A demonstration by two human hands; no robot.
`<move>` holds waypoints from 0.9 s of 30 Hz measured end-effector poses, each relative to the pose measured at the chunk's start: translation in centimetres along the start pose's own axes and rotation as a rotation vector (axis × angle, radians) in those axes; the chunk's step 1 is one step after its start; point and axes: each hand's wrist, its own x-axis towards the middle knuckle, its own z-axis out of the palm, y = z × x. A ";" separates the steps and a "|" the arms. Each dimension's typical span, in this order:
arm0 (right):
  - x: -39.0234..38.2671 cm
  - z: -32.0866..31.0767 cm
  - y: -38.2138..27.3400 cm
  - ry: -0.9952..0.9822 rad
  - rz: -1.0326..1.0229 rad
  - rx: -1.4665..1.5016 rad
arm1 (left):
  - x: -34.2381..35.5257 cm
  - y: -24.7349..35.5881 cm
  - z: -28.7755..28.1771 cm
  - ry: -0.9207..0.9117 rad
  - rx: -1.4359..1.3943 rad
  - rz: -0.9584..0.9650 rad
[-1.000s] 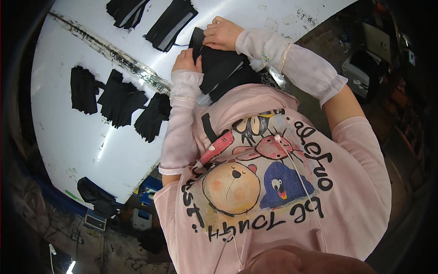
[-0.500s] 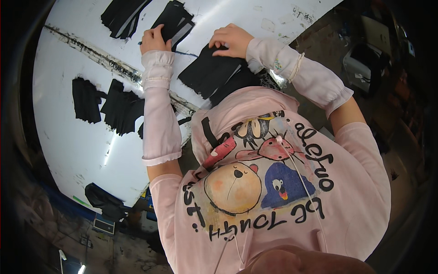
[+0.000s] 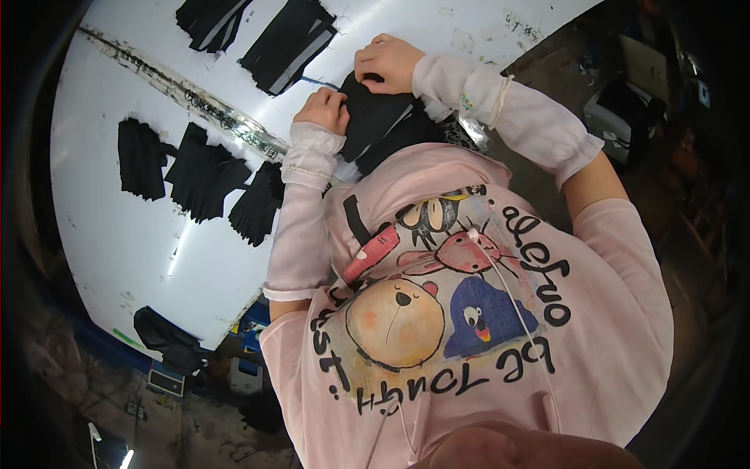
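Observation:
A black fabric stack [image 3: 383, 121] lies at the table's near edge, against my body, with pale streaks on its top piece. My left hand [image 3: 323, 110] is closed at its left edge, fingers curled onto the cloth. At the far edge, my right hand [image 3: 388, 64] bends its fingers down and pinches the fabric; the fingertips are partly hidden. Just beyond my left hand lies another stack of black cut pieces [image 3: 287, 47] with a grey strip along it, touched by neither hand.
Further left is another black stack [image 3: 212, 22]. Several fanned black bundles [image 3: 205, 173] lie left of the taped seam [image 3: 187, 98] on the white table [image 3: 101, 250]. A dark cloth [image 3: 166, 340] hangs at the table's lower corner. A dark bag-like object [image 3: 621, 117] is at right.
My left hand has left the farther grey-striped stack and come right and nearer, onto the left edge of the near stack. My right hand has shifted slightly left.

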 end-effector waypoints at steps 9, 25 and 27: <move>-5.8 -0.3 -3.1 0.172 0.587 0.166 | 1.4 1.1 0.4 -0.027 0.126 -0.069; -3.9 2.3 -1.1 0.103 0.847 0.415 | 0.4 0.4 1.0 0.077 0.063 0.070; -2.7 1.2 -0.9 0.058 0.826 0.384 | 0.7 2.2 0.6 0.108 0.042 -0.010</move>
